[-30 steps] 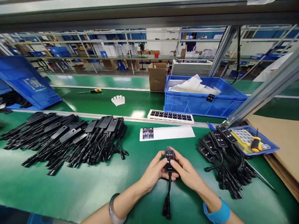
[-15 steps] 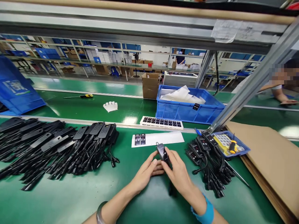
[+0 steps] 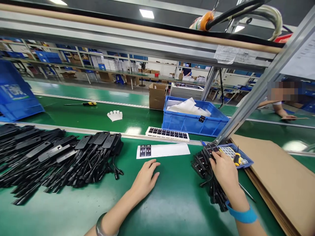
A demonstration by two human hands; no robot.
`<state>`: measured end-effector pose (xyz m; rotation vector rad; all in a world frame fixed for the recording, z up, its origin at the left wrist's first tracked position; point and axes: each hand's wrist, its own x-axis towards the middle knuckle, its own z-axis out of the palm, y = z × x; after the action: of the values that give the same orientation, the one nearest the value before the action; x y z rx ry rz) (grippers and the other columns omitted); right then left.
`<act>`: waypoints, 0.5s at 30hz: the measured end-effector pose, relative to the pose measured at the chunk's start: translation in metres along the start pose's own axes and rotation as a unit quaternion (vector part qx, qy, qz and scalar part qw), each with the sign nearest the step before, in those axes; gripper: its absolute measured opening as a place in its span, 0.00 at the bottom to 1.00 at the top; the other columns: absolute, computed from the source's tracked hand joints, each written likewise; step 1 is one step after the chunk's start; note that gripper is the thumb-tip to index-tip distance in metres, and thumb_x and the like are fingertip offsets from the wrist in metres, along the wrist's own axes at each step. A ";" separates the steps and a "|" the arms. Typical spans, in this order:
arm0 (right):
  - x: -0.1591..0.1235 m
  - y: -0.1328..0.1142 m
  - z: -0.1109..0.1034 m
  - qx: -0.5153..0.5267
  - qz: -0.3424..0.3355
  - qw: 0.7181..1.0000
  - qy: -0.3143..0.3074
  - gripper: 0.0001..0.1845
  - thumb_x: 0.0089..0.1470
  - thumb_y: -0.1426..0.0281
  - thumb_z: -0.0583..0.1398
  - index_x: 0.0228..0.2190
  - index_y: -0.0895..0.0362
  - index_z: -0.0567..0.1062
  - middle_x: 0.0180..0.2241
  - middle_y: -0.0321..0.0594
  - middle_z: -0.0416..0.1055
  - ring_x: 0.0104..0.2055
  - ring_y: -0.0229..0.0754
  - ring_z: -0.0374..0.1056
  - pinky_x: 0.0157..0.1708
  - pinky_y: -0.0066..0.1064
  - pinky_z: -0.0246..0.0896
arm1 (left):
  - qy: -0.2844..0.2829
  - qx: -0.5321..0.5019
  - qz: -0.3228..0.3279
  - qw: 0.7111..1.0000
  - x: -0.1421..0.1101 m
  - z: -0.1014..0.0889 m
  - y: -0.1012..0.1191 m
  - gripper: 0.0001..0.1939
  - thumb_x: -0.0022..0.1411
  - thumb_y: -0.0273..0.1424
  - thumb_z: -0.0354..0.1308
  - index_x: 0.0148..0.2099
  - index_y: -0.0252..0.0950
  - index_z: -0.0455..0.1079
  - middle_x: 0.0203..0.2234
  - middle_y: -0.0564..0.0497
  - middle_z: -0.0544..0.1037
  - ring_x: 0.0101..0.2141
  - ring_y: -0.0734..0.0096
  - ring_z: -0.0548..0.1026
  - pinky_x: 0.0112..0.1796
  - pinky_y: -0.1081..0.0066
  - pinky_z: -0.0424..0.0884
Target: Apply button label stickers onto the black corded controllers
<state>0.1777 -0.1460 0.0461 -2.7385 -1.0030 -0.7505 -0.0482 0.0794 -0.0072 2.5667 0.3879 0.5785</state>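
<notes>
My left hand (image 3: 145,177) hovers over the green bench with its fingers apart and nothing in it. Just beyond it lies a white label strip (image 3: 169,150) bearing two black labels at its left end. Over at the right, my right hand (image 3: 226,170) has its fingers closed on a black wired controller (image 3: 214,148) at the top of a pile. Other labelled controllers (image 3: 200,163) lie in that pile, their cables trailing toward me. On the left, many black controllers (image 3: 100,139) are spread out with their cables.
A white holder of black labels (image 3: 167,132) sits before a blue bin (image 3: 194,126). Beside the right pile are a small blue tray (image 3: 246,164), stacked cardboard sheets (image 3: 273,170) and a metal post (image 3: 248,98). Farther back lie a glove (image 3: 115,115) and a screwdriver (image 3: 88,104).
My right hand has carried the controller from the middle of the bench to the pile on the right. My left hand has come away from it and opened.
</notes>
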 end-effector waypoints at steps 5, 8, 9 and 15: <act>0.009 -0.038 0.000 0.188 -0.044 0.981 0.020 0.19 0.57 0.71 0.49 0.43 0.62 0.74 0.41 0.54 0.71 0.43 0.57 0.65 0.44 0.50 0.60 | -0.012 0.149 -0.005 0.989 0.001 0.001 -0.002 0.16 0.61 0.23 0.49 0.52 0.34 0.66 0.51 0.41 0.70 0.50 0.58 0.69 0.50 0.59 0.70; 0.023 -0.083 0.014 0.274 -0.110 0.955 -0.031 0.15 0.57 0.71 0.50 0.40 0.57 0.75 0.38 0.46 0.72 0.41 0.50 0.68 0.43 0.41 0.63 | 0.002 0.196 -0.048 0.979 0.003 0.002 -0.009 0.20 0.60 0.21 0.47 0.54 0.30 0.64 0.53 0.36 0.68 0.52 0.53 0.68 0.51 0.54 0.67; 0.028 -0.100 0.023 0.296 -0.127 0.945 -0.050 0.14 0.57 0.73 0.51 0.39 0.56 0.76 0.38 0.44 0.72 0.40 0.47 0.69 0.41 0.37 0.64 | 0.006 0.210 -0.064 0.976 0.003 0.002 -0.012 0.21 0.59 0.19 0.47 0.56 0.28 0.62 0.54 0.34 0.66 0.53 0.51 0.67 0.52 0.52 0.65; 0.057 -0.189 0.083 0.371 -0.155 0.907 -0.125 0.12 0.52 0.78 0.56 0.37 0.59 0.77 0.33 0.43 0.72 0.34 0.43 0.70 0.38 0.33 0.65 | -0.001 0.267 -0.124 0.956 0.004 0.001 -0.028 0.28 0.51 0.12 0.44 0.56 0.20 0.60 0.54 0.28 0.65 0.56 0.47 0.64 0.54 0.49 0.62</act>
<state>0.1292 0.0562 -0.0069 -2.0511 -1.4294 0.0014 -0.0491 0.1037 -0.0212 2.9508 0.9646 0.4188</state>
